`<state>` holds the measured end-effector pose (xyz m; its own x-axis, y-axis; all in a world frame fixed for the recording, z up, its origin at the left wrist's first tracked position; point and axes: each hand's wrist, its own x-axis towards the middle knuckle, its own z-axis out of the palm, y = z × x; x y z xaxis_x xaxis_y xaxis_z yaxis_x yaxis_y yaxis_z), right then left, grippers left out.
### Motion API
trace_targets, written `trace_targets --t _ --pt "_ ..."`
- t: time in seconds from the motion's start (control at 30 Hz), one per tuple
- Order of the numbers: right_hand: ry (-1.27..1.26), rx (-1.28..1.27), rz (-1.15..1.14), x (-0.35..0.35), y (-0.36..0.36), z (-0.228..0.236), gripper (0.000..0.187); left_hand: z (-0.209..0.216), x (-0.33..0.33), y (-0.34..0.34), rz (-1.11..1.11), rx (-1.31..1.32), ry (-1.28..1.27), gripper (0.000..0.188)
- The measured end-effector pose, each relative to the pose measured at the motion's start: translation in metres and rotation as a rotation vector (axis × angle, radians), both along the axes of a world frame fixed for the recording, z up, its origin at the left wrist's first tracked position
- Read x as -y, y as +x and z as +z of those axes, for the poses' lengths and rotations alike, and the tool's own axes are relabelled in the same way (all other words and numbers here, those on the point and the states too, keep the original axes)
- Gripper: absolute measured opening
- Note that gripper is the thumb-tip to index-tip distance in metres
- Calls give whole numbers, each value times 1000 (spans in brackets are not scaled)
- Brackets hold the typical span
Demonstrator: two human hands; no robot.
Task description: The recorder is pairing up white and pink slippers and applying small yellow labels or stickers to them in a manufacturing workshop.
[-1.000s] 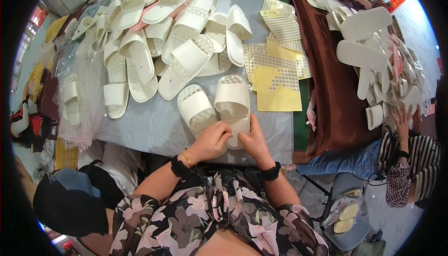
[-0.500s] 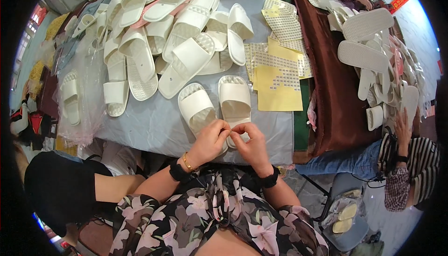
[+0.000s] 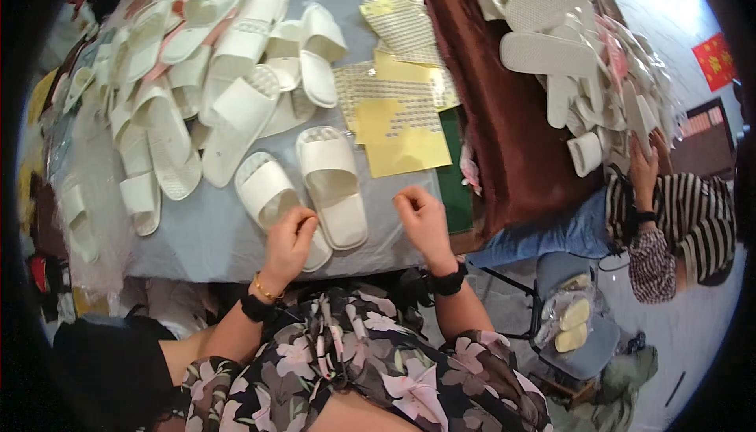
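Two cream-white slippers lie side by side before me, a left one angled outward and a right one standing straighter. My left hand is over the lower part of the left slipper, thumb and forefinger pressed together. My right hand hovers above the cloth to the right of the pair, its fingers also pinched. Anything in either pinch is too small or hidden to see. Beyond the right hand lie yellow sheets with rows of small stickers, some of their rows partly used.
A heap of white slippers covers the left of the grey cloth. More slippers are piled on the brown-covered table at right, where a person in striped clothing handles one. A grey chair holds yellowish insoles in plastic.
My hands were together over the slippers; now they are apart, the right one out to the right. The whole view has shifted, so the tables appear further left.
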<state>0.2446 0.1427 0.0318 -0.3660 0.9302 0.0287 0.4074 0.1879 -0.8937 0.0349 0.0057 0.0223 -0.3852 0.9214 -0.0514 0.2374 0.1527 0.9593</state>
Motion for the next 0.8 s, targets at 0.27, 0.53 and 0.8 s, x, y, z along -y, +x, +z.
trace_targets --t 0.27,0.53,0.8 --pt "73 373 -344 -46 104 -13 19 -3 -4 9 -2 -263 105 9" --pt "87 669 -264 -48 109 -25 20 -6 -3 8 -32 -297 100 10" --pt "133 649 -323 -59 128 -36 28 -7 -3 8 -30 -308 96 10"
